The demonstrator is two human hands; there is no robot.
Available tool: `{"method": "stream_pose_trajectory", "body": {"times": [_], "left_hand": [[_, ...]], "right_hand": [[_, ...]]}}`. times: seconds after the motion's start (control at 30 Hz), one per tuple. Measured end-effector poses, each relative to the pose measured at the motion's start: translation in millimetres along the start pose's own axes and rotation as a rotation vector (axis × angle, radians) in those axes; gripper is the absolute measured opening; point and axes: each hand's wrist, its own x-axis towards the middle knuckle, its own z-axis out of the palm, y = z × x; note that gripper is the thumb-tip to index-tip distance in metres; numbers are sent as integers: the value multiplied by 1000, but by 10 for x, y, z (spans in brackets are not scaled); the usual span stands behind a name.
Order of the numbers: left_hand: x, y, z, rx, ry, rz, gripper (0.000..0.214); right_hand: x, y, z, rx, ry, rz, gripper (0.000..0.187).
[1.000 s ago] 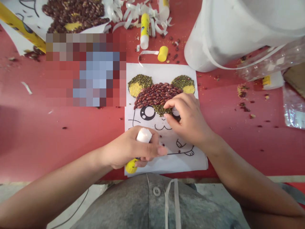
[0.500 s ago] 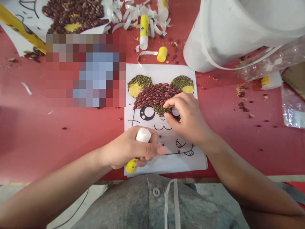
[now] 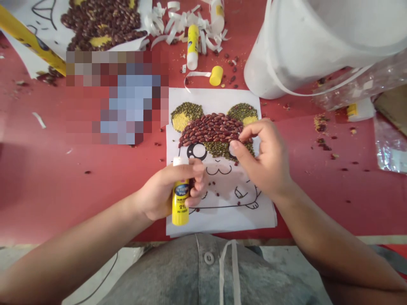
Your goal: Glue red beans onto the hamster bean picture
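Note:
A white sheet [image 3: 222, 214] with a cartoon animal outline lies on the red table in front of me. Its head is filled with red-brown beans [image 3: 210, 129], and the ears and brow with green and yellow grains. My left hand [image 3: 165, 190] is closed round a yellow glue stick [image 3: 180, 199], held upright with its white tip up, over the sheet's left edge. My right hand [image 3: 263, 161] rests on the drawing's right side, thumb and forefinger pinched at the edge of the bean patch; what they hold is too small to see.
A large white bucket [image 3: 286, 46] stands at the back right beside crumpled clear plastic [image 3: 359, 84]. A second glue stick [image 3: 192, 46], a yellow cap [image 3: 216, 75] and paper strips lie behind the sheet. Another bean picture [image 3: 101, 21] is at the back left. Loose beans dot the table.
My left hand turned the glue stick from lying across the palm to upright and moved up the sheet. My right hand shifted right, uncovering more of the green patch.

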Motion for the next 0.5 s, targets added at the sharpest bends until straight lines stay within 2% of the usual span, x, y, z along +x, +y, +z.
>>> {"method": "stream_pose_trajectory", "body": {"times": [0.1,0.23,0.4,0.5], "left_hand": [[9,1,-10,-94,13,82,15],[13,4,-22,-145,38,121,11],[16,2,-24,-172,70,185,22],[10,-7,-19,-168,63,232,29]], "right_hand": [[8,39,-10,-1,49,18,9],[15,77,-46,23,24,49,7],[13,49,-98,45,-17,32,27],[3,17,-82,77,-15,-31,30]]}}
